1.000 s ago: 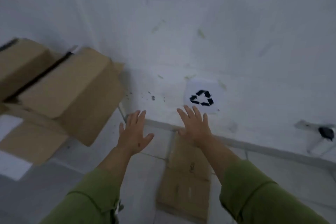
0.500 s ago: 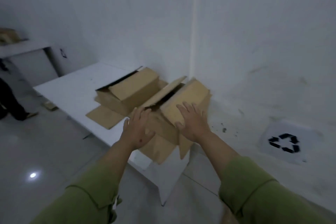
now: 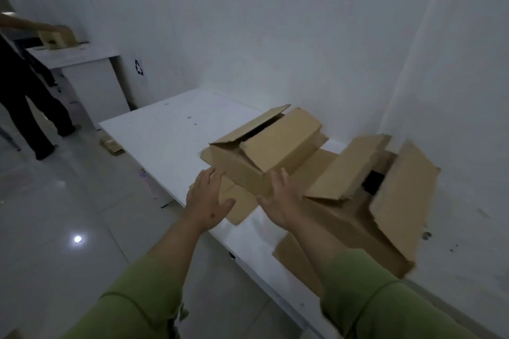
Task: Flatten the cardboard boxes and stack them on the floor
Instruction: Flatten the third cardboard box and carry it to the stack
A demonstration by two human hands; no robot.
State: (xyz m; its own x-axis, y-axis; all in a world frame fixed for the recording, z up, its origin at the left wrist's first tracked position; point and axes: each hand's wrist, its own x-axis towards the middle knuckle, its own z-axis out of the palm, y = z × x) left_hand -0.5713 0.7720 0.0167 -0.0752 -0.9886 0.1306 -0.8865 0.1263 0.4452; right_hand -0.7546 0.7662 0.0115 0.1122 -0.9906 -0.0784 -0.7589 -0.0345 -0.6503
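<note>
Two brown cardboard boxes with open flaps lie on a low white table (image 3: 170, 129). The nearer box (image 3: 270, 151) sits at the table's middle. The second box (image 3: 385, 201) lies tilted to its right, against the wall. My left hand (image 3: 206, 201) reaches out with straight spread fingers just short of the nearer box's left corner. My right hand (image 3: 281, 203) is stretched toward that box's front edge, fingers straight, holding nothing. Both arms wear green sleeves.
White walls close off the back and the right. A person in dark trousers (image 3: 30, 102) stands at the far left, handling a box (image 3: 55, 38) on a white cabinet (image 3: 91, 74). Small cardboard scraps (image 3: 111, 144) lie on the glossy tiled floor.
My view has swung left from the floor and the recycling sign to the table. Both open hands have moved from the right box toward the middle one.
</note>
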